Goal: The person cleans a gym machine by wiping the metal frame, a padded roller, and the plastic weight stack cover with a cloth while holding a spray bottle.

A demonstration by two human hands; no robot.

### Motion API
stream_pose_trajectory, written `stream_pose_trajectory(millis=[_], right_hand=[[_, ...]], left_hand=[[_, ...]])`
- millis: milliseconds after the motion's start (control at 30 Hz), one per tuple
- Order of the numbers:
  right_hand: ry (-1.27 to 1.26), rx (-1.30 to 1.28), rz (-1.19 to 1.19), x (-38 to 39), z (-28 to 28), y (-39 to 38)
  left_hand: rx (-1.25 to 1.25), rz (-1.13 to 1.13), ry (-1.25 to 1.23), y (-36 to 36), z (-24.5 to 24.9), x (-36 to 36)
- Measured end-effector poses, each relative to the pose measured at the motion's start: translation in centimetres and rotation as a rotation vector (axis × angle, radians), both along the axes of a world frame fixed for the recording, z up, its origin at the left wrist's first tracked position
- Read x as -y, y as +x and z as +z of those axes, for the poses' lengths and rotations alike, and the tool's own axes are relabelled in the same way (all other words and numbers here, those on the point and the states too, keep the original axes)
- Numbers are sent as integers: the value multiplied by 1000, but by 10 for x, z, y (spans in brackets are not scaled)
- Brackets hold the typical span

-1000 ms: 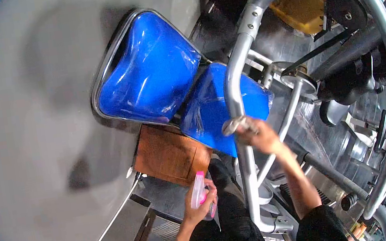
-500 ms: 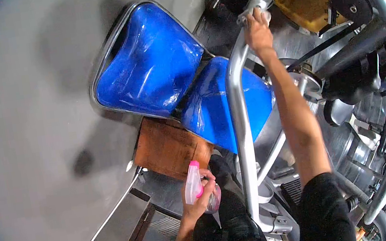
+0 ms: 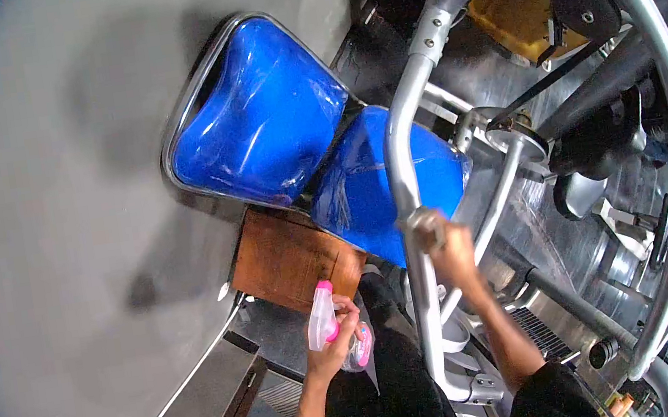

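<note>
And here's the left hand, closed round a pink-and-clear spray bottle near the wooden stool — while the right hand, blurred, wraps a greyish cloth against the curved silver metal tube, right of the blue padded chair.

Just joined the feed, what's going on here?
The person's right hand is pressed around a silver metal tube, apparently with a cloth, though blur hides the detail. The left hand holds a spray bottle with a pink tip over by the wooden box. Beyond the tube stands a blue padded chair.
</note>
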State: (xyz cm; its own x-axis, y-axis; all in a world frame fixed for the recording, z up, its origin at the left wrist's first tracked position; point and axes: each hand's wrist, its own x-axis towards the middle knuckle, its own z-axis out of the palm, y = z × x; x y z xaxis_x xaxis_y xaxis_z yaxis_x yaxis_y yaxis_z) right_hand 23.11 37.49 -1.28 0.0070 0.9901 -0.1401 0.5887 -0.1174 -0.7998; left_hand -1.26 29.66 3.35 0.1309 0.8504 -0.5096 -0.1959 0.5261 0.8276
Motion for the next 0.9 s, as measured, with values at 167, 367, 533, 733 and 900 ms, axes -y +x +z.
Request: stream_pose_trajectory(millis=[167, 367, 533, 733, 900], right_hand=[[215, -592, -576, -129, -90, 87], [211, -461, -951, -269, -178, 48], [37, -259, -511, -155, -116, 16], [-260, -177, -229, -29, -98, 38], [-601, -688, 55, -53, -180, 149]], left_hand=[[4, 30, -1, 11, 11, -6], [-91, -38, 5, 18, 13, -10], [-89, -61, -4, 19, 7, -17], [-64, -158, 1, 32, 0, -38], [-57, -180, -10, 40, 6, -45]])
